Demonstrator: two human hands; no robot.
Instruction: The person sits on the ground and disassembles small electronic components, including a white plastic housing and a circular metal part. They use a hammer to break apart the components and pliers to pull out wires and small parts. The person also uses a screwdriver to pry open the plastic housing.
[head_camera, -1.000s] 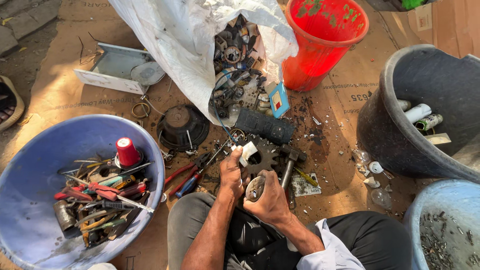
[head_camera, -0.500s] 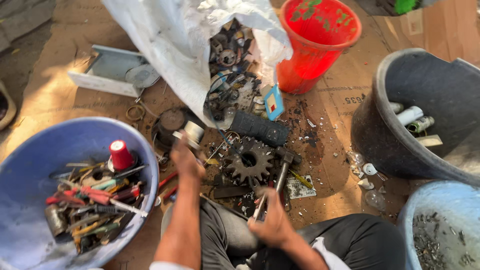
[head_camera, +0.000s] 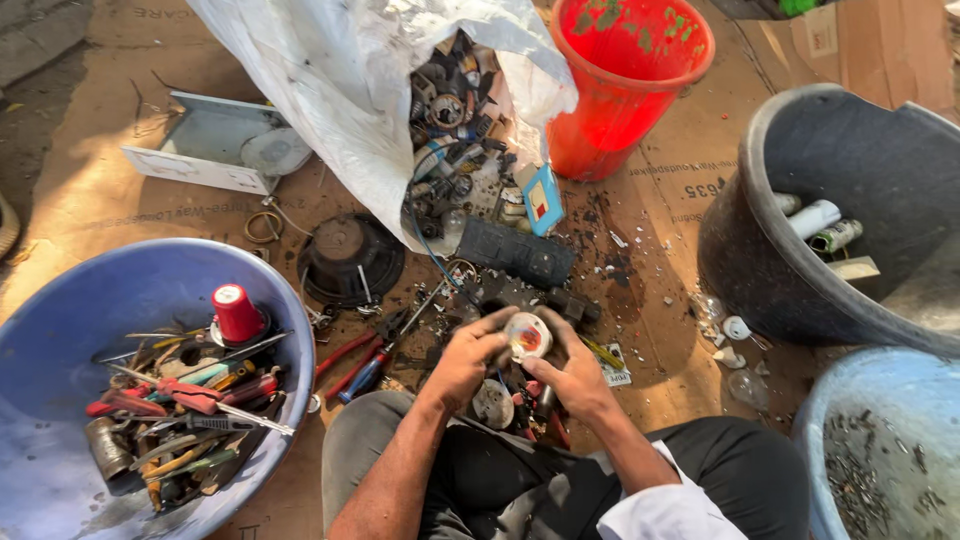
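**Both hands closed round a small round part above the scrap heap**

At lower centre of the frame the person sits on flattened cardboard (head_camera: 90, 190), knees apart in dark trousers. The left hand (head_camera: 462, 362) and right hand (head_camera: 572, 375) meet on one small round part (head_camera: 527, 336), pale and disc-shaped with a reddish centre; each hand's grip is clenched on it from its own side, fingers curled over the rim, thumbs near the top. It sits just below the middle of the picture, held above a litter of dark metal bits.

Just beyond the hands lies a ribbed black plastic block (head_camera: 515, 253), and above that a crumpled white plastic sack (head_camera: 330, 90) spills blackened, greasy parts. A glossy red bucket (head_camera: 620, 95) stands at upper right of centre, its inside flecked green. To the left of the sack rests a flat pale metal box (head_camera: 200, 150), and near it a dark domed speaker cone (head_camera: 350, 258).

At lower left a wide blue plastic basin (head_camera: 60, 330) holds a jumble of screwdrivers and pliers with a red-capped can (head_camera: 237, 312). Red-handled pliers (head_camera: 350, 362) lie on the floor between basin and hands. At right a big black tub (head_camera: 800, 280) holds pale cylinders; below it a light blue tub (head_camera: 830, 420) holds gritty dark scraps.
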